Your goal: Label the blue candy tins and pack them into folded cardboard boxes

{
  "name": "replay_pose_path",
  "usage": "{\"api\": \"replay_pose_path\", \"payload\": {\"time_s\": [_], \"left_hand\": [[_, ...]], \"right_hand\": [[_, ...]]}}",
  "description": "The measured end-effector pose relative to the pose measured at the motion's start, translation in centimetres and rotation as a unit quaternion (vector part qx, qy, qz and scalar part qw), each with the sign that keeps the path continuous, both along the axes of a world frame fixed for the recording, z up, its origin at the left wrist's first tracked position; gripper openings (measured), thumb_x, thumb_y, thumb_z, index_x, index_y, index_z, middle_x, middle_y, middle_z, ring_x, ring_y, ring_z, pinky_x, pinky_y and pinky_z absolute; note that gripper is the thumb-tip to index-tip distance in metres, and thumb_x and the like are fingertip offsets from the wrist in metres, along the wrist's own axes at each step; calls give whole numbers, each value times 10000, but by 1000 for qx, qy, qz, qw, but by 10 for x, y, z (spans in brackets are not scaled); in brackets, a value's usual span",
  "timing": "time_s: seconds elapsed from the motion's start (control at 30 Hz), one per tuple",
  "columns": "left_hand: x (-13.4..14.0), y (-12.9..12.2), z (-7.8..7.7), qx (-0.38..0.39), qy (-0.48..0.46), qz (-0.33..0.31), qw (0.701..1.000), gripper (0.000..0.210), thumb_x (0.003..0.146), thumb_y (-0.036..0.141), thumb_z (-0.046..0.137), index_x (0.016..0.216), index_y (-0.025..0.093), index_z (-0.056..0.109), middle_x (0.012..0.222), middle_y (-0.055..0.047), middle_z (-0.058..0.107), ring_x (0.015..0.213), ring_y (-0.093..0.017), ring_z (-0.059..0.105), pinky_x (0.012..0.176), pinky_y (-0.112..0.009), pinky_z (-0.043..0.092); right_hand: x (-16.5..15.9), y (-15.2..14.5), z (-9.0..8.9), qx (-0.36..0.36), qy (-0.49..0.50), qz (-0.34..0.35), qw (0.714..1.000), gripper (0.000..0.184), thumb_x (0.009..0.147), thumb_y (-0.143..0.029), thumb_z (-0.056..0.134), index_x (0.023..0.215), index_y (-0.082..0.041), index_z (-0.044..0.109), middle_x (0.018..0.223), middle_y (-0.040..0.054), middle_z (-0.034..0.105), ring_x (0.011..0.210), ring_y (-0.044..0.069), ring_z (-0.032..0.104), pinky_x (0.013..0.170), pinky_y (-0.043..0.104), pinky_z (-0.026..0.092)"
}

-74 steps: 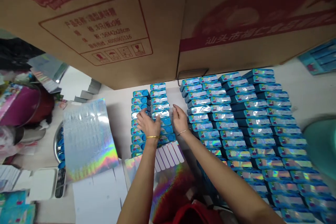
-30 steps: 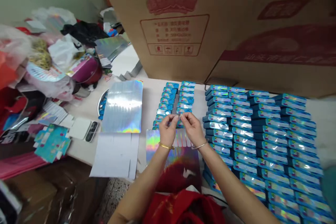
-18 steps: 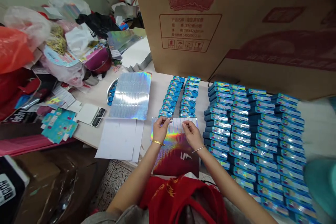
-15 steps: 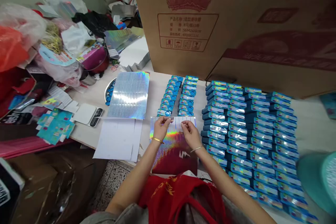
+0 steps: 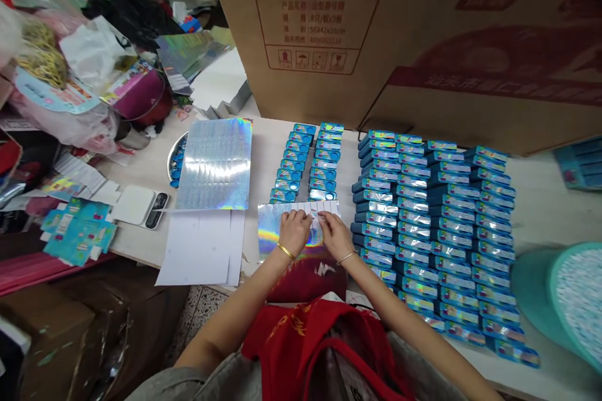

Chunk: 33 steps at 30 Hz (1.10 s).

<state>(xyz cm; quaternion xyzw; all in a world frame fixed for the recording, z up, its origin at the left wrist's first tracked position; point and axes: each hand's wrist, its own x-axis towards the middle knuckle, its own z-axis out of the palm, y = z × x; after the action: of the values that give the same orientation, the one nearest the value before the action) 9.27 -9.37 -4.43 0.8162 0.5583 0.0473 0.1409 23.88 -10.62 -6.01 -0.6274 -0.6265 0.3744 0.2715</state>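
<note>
A shiny holographic sticker sheet (image 5: 270,225) lies in front of me, with white bare strips along its upper right part. My left hand (image 5: 295,232) rests on the sheet, fingers curled and closed. Close beside it, my right hand (image 5: 335,235) has thumb and fingers pinched together at the white strips. The fingertips of both hands nearly meet; whatever small piece is between them is too small to name. Beyond the sheet stand two short rows of blue boxes (image 5: 290,166). The lower part of the sheet reflects dark red.
To the right stand several long rows of blue boxes (image 5: 416,241) and a teal tub (image 5: 531,282). A large carton (image 5: 320,94) walls off the back. At left lie another holographic sheet (image 5: 216,166), white paper (image 5: 195,247), a small scale (image 5: 134,205) and flattened teal cartons (image 5: 79,232).
Both hands have come closer together, the left moving right across the sheet and its fingers curling down onto it. The camera view has shifted right and downward.
</note>
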Motion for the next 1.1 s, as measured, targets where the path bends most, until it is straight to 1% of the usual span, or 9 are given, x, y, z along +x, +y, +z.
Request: {"api": "replay_pose_path", "payload": {"time_s": [0.17,0.4,0.5,0.6,0.67,0.77,0.87,0.97,1.1], "left_hand": [[-4,-6,-5,-14,-30,5,999,308,904,186,445,1168,243,591,1010,-97,604,928,-240,506,778,-392,314],[-13,-2,-2,-27,-103,11,994,304,914,241,450,1174,278,606,966,-71,613,910,-218,518,794,-378,306],[-13,-5,-4,-30,-129,30,991,276,913,260,456,1140,253,614,952,-63,627,914,-215,524,805,-373,298],[-14,-8,-6,-39,-153,97,983,233,910,282,463,1062,213,626,920,-57,634,903,-207,535,810,-362,301],[-14,-10,-6,-37,-154,124,980,253,903,282,467,1098,206,610,948,-62,626,921,-210,530,809,-358,307],[-14,-12,-8,-28,-112,64,991,352,888,232,465,1225,258,563,1049,-74,599,972,-228,502,802,-369,307],[-14,-14,-11,-31,-68,11,997,392,871,190,474,1235,302,567,1115,-82,581,987,-243,483,794,-385,301],[-16,-14,-13,-42,-81,35,995,339,890,229,469,1195,305,597,1075,-80,586,967,-230,489,787,-379,305],[-26,-10,-11,-53,-147,48,986,300,912,247,435,1146,276,620,999,-57,603,942,-194,527,809,-357,309]], "right_hand": [[-2,1,4,-25,-140,86,986,399,947,-246,308,1233,-168,575,922,92,574,871,202,563,789,301,449],[-5,4,9,-36,-225,116,967,400,965,-251,302,1284,-180,533,972,100,585,893,204,555,754,277,418],[-7,7,11,-48,-240,113,963,390,973,-275,306,1289,-201,521,1009,89,598,900,202,567,734,272,403],[-9,11,12,-63,-251,105,960,363,974,-295,319,1259,-229,534,1048,71,607,887,196,580,702,272,392],[-10,13,13,-72,-259,101,958,348,971,-297,331,1243,-236,539,1068,69,609,880,193,585,690,274,389],[-11,14,14,-81,-261,98,957,342,964,-292,343,1242,-243,536,1080,75,609,881,193,588,689,280,395],[-10,14,15,-79,-240,93,963,339,961,-296,345,1229,-230,541,1091,76,611,907,196,590,713,283,412],[-8,15,14,-77,-211,90,970,345,956,-314,356,1238,-212,525,1123,80,612,954,204,589,750,286,427],[-5,17,15,-94,-208,91,969,393,938,-330,390,1296,-187,467,1179,107,602,977,228,592,757,307,438]]}}
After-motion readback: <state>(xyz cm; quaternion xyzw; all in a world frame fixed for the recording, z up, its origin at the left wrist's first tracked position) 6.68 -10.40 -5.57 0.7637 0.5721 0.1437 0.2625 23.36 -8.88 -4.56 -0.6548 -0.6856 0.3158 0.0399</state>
